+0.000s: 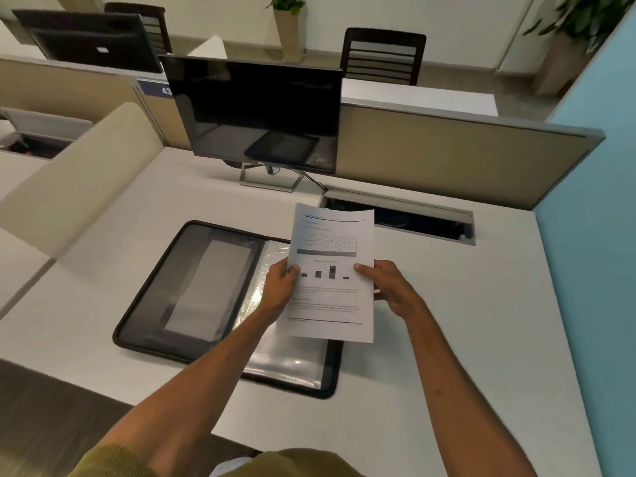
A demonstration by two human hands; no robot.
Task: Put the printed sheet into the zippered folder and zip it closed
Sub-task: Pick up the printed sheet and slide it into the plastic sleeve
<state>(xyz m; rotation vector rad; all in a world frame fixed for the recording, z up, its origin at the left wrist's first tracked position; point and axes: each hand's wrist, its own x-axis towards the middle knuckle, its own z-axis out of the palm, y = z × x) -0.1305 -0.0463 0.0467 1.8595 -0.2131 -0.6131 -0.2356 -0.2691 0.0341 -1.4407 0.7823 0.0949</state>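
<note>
The printed sheet (332, 242), white with a table, a small bar chart and text, is held up above the desk. My left hand (280, 287) grips its left edge and my right hand (389, 287) grips its right edge, thumbs on the front. Below it the black zippered folder (192, 287) lies fully open on the desk, with a mesh pocket on its left half and clear plastic sleeves on its right half. The sheet and my hands cover part of the right half.
A dark monitor (254, 111) stands on the white desk (447, 321) behind the folder. An open cable slot (399, 218) lies to the right of the sheet. Beige partitions enclose the desk at the back and left, a blue wall on the right.
</note>
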